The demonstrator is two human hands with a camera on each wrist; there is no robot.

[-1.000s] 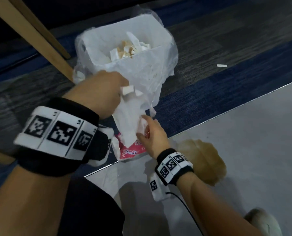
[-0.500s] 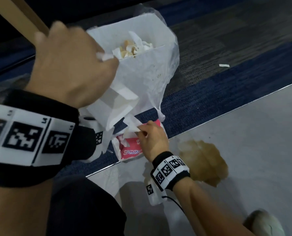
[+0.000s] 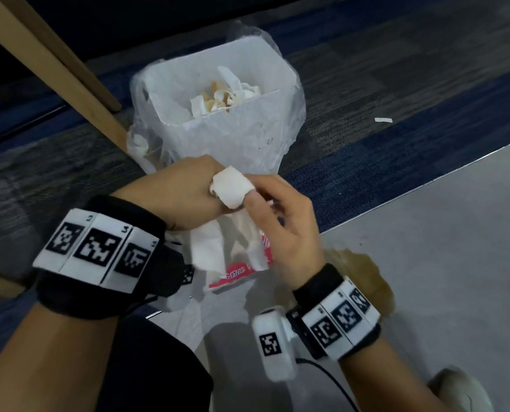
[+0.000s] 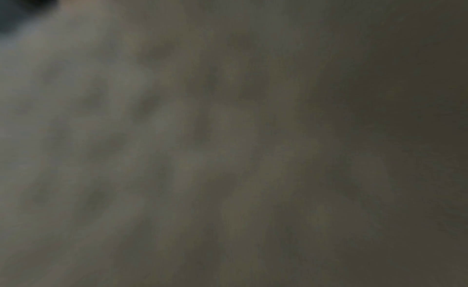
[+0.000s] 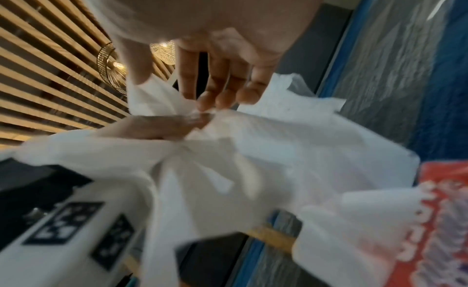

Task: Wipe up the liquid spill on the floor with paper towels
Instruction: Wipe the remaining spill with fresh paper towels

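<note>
— Where the two hands meet above the tissue pack (image 3: 235, 273), what is being held?

— White paper towels (image 3: 218, 251) are gripped by both. The left hand (image 3: 182, 191) is closed around the upper end of the bunch, and one sheet is seen wrapped over its knuckles. The right hand (image 3: 289, 227) is curled on the same bunch from the other side; in the right wrist view its fingertips (image 5: 222, 97) are pressed together on the gathered paper, pinching it. The loose ends are left hanging down over the pack.

— And the left wrist view?

— Only a grey blur is given there, so nothing can be told from it.

— Where is the spill placed, measured from the pack?

— The brown puddle (image 3: 363, 275) is spread on the grey floor (image 3: 441, 233) just to the right of the pack, partly hidden behind the right wrist. It is not touched by the towels. A light shoe (image 3: 458, 388) is seen nearer than the pack, toward the lower right corner.

— What is found beyond the pack?

— A white bin (image 3: 218, 114) lined with a clear plastic bag is stood directly behind it on the blue and grey carpet (image 3: 396, 69). Crumpled, brown-stained paper (image 3: 224, 90) is piled inside. Wooden legs (image 3: 51, 63) are slanted down to the left of the bin, and a small white scrap (image 3: 383, 120) is left lying on the carpet, well to the right.
</note>
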